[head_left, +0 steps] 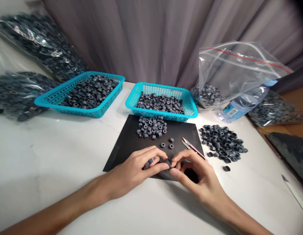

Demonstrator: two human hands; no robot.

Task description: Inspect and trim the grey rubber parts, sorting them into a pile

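Observation:
Above a black mat [122, 143], my left hand [141, 164] pinches a small dark grey cylindrical cap [168, 161] between thumb and index finger. More grey pieces [148, 163] sit within its curled fingers. My right hand [194, 171] meets it from the other side, its fingertips closed at the cap's edge; whether they hold a separate piece is hidden. Just beyond the hands lie a few loose grey pieces with centre holes [171, 146] and a heap of the same kind [152, 127]. Pink-handled thread snips [192, 147] rest at the mat's right side.
Two blue baskets [112, 101] [163, 115] of grey pieces stand at the back. A pile of hollow caps [222, 142] lies right of the mat. Further right are a water bottle [244, 104], a zip bag [224, 71] and a blade [294, 192]. Filled bags [21, 91] crowd the left.

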